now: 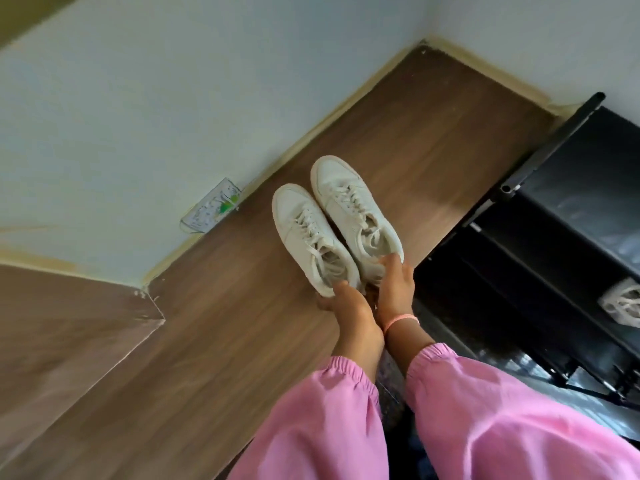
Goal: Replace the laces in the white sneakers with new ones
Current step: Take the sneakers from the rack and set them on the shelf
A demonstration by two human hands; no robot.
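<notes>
Two white sneakers are held side by side above a brown wooden floor, toes pointing away from me. Both are laced with white laces. My left hand grips the heel of the left sneaker. My right hand, with a pink band at the wrist, grips the heel of the right sneaker. Pink sleeves cover both forearms. No spare laces are in view.
A black shoe rack stands at the right, with a pale shoe on a lower shelf. A small clear packet leans against the light wall by the skirting. The brown wooden floor spreads to the left and ahead.
</notes>
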